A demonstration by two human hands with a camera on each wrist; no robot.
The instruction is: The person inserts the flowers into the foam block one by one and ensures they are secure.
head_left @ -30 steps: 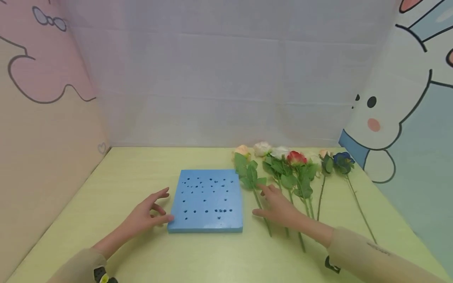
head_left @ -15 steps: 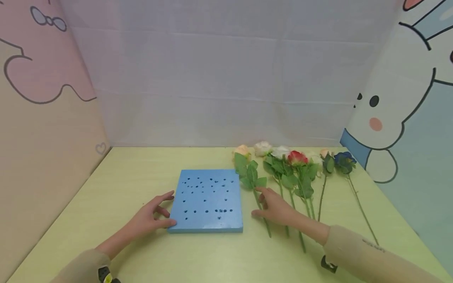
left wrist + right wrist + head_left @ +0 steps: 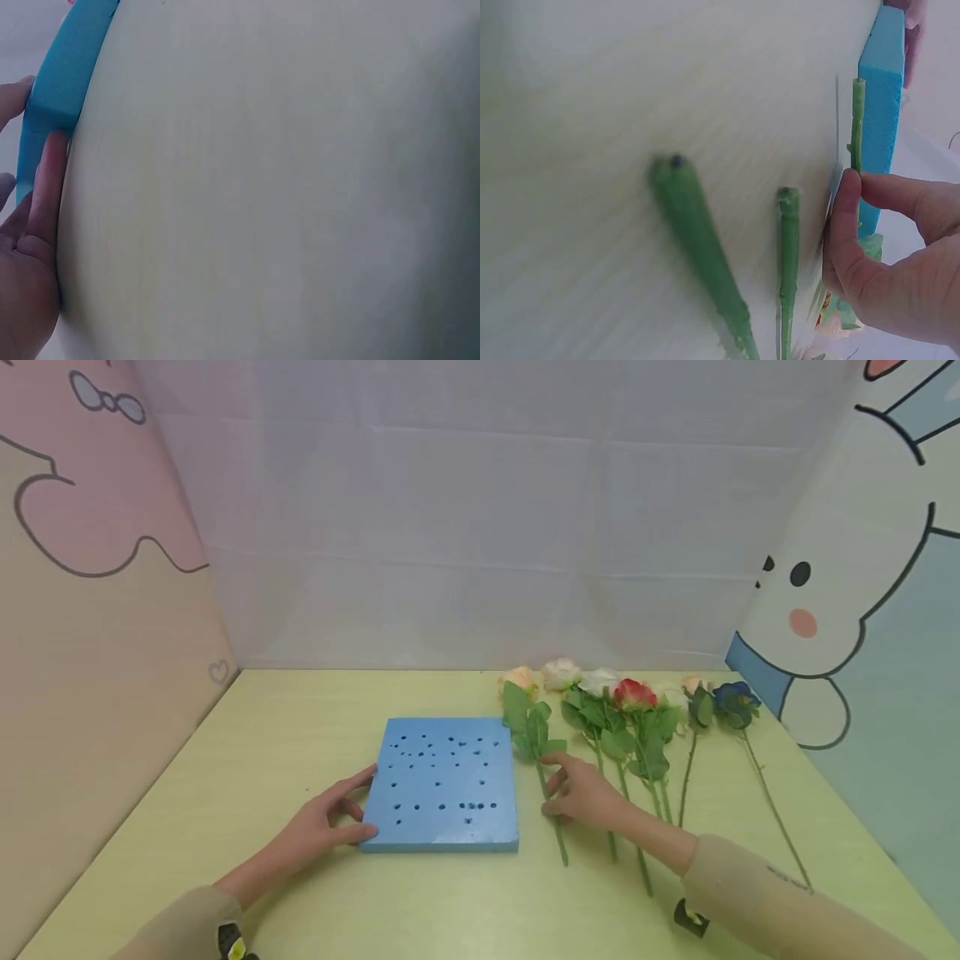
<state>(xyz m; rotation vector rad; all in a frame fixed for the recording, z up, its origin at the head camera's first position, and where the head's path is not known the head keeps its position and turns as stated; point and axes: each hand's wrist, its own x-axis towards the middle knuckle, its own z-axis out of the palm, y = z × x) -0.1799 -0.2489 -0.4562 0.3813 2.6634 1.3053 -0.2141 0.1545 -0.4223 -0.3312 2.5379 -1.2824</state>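
Pinches stem of peach rose (image 3: 536,731) w/ R hand (image 3: 588,793), betw. thumb + fingers, below leaves, w/ cut end jutting past grip twd person. Has this rose just R of blue block (image 3: 442,777), w/ bloom at far side of pale yellow-green table (image 3: 300,735) and leaves by block's far R corner. Can't tell re contact of leaf w/ block, nor of stem w/ table.

Rests L hand (image 3: 315,827) on block's L edge, w/ thumb + forefinger spread apart: thumb at near L corner, forefinger farther up same side. Can't make out other fingers well.

Shows block flat on table, w/ lots of small dark holes in top, incl. a tight cluster nr. near R part.

Beyond R hand, has more flowers side by side, blooms away from person: L to R, cream bloom (image 3: 561,674), white bloom (image 3: 600,682), red bloom (image 3: 634,694), 2nd cream bloom (image 3: 670,697), small pale bloom (image 3: 694,683), dk blue bloom (image 3: 737,703) at far R. Close to R wrist cam, shows 2 thick green stems (image 3: 788,262) nr. R hand, nearer one blurry.

Wears beige sleeves (image 3: 772,893), w/ dk band (image 3: 231,939) w/ yellow spot at L cuff.
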